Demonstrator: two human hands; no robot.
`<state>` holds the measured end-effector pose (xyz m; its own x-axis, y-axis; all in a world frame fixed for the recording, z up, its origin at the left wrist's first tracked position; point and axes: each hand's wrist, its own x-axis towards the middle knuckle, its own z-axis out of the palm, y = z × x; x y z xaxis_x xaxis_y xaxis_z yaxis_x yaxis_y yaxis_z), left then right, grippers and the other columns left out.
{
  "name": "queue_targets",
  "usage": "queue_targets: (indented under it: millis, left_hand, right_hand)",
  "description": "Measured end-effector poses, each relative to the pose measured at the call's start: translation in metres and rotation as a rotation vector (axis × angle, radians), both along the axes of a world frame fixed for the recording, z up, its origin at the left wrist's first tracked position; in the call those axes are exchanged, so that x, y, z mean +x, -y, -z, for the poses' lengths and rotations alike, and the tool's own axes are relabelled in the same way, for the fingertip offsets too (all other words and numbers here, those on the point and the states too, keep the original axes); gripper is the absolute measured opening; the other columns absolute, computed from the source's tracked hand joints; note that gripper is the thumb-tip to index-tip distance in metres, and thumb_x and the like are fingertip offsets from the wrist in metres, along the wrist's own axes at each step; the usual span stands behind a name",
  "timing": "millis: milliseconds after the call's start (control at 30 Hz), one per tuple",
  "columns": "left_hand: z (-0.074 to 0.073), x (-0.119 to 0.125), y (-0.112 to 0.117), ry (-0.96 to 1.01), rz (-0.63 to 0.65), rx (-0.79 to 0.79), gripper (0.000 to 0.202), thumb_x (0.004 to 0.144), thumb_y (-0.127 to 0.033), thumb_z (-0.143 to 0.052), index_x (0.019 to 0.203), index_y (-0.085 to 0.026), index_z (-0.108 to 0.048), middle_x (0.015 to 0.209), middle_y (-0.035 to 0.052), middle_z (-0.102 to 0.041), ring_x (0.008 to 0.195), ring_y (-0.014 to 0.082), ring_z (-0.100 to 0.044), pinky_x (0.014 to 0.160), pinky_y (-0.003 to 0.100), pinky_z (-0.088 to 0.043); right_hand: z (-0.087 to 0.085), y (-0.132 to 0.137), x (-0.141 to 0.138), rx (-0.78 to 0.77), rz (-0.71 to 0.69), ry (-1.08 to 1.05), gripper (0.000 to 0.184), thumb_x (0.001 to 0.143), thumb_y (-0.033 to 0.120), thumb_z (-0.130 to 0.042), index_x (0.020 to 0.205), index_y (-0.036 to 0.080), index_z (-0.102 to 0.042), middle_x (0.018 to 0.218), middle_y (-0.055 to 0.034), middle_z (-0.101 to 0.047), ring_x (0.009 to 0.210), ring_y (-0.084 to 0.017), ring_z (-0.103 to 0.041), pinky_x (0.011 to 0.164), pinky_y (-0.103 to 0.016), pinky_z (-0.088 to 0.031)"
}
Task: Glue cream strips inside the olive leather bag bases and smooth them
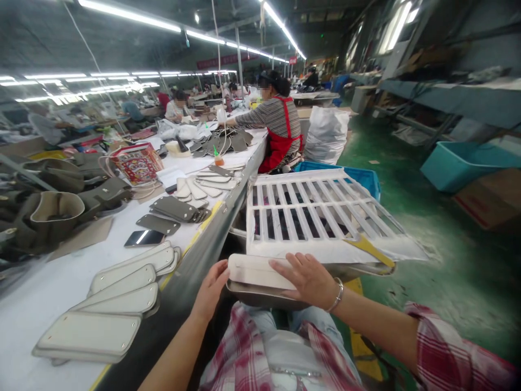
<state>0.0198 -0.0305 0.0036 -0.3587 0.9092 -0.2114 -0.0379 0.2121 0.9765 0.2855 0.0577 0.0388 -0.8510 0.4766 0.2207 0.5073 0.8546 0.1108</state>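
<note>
Just above my lap is a cream-topped bag piece (254,270), long with rounded corners and a dark grey-brown side below. My left hand (212,289) grips its left end, with the fingers at the edge. My right hand (307,279) holds the right end, fingers across the cream face and thumb low at the side. Whatever lies beneath the piece is hidden. On the table to the left, cream rounded panels (91,332) with small metal studs lie in an overlapping row. Beyond them are a phone (144,238) and grey panels (173,208).
A white slatted rack (285,248) stands in front of me, with a yellow-handled tool (368,248) on its edge. The long white table (24,304) carries dark bags (57,209) and a red printed bag (136,165). A co-worker in a red apron (280,155) sits ahead.
</note>
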Motion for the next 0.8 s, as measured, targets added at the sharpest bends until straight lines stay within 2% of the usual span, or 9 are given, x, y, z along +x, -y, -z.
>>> queue_targets:
  millis: [167,333,500,567,633,700,800]
  left_hand:
    - [0.010,0.009,-0.008,-0.207,0.020,-0.020,0.046,0.073,-0.036,-0.061,0.114,-0.019,-0.051,0.118,0.0081,-0.056,0.107,0.0213,-0.052,0.094,0.031,-0.037]
    - [0.019,0.009,-0.017,-0.400,0.055,-0.070,0.045,0.071,-0.027,-0.062,0.115,-0.019,-0.052,0.116,0.0083,-0.057,0.105,0.0227,-0.053,0.095,0.036,-0.036]
    - [0.023,-0.004,-0.025,-0.477,0.120,-0.096,0.049,0.071,-0.023,-0.060,0.118,-0.017,-0.049,0.117,0.0104,-0.055,0.107,0.0233,-0.051,0.096,0.037,-0.036]
    - [0.019,-0.005,-0.026,-0.655,0.131,-0.073,0.049,0.072,-0.023,-0.058,0.119,-0.016,-0.047,0.117,0.0108,-0.054,0.108,0.0246,-0.050,0.096,0.041,-0.035]
    - [0.011,0.003,-0.026,-0.921,0.141,0.027,0.045,0.074,-0.022,-0.055,0.119,-0.016,-0.048,0.117,0.0110,-0.053,0.110,0.0265,-0.047,0.096,0.046,-0.035]
    - [0.003,0.021,-0.024,-1.108,0.245,0.212,0.035,0.079,-0.019,-0.048,0.113,-0.017,-0.052,0.113,0.0104,-0.055,0.107,0.0253,-0.048,0.094,0.046,-0.037]
    - [-0.004,0.053,-0.021,-1.149,0.590,0.423,0.028,0.083,-0.026,-0.047,0.109,-0.017,-0.053,0.102,0.0099,-0.059,0.095,0.0218,-0.054,0.086,0.039,-0.045]
  right_hand:
    - [0.000,0.005,0.007,-0.008,-0.058,0.060,0.072,0.070,0.050,-0.061,0.133,0.026,-0.036,0.089,-0.0088,-0.048,0.076,-0.022,-0.041,0.065,-0.035,-0.031]
    - [0.000,0.009,0.009,-0.056,-0.079,0.111,0.074,0.068,0.051,-0.062,0.133,0.024,-0.036,0.089,-0.0093,-0.048,0.074,-0.022,-0.041,0.062,-0.033,-0.030]
    - [-0.001,0.005,-0.007,-0.115,-0.069,0.209,0.068,0.069,0.051,-0.060,0.129,0.024,-0.040,0.092,-0.0106,-0.049,0.075,-0.022,-0.044,0.061,-0.031,-0.032]
    - [-0.002,0.003,-0.015,-0.140,-0.042,0.289,0.068,0.069,0.052,-0.060,0.127,0.023,-0.041,0.093,-0.0113,-0.049,0.075,-0.022,-0.046,0.059,-0.031,-0.033]
    - [-0.002,0.001,-0.021,-0.167,-0.023,0.348,0.067,0.068,0.052,-0.061,0.126,0.022,-0.042,0.091,-0.0112,-0.049,0.074,-0.023,-0.047,0.057,-0.030,-0.034]
    - [-0.001,0.001,-0.024,-0.189,-0.011,0.364,0.068,0.067,0.052,-0.062,0.125,0.022,-0.042,0.090,-0.0110,-0.050,0.073,-0.023,-0.048,0.057,-0.031,-0.035]
    - [-0.001,0.001,-0.022,-0.220,0.019,0.338,0.069,0.066,0.050,-0.063,0.125,0.022,-0.043,0.092,-0.0126,-0.052,0.075,-0.025,-0.050,0.057,-0.033,-0.038]
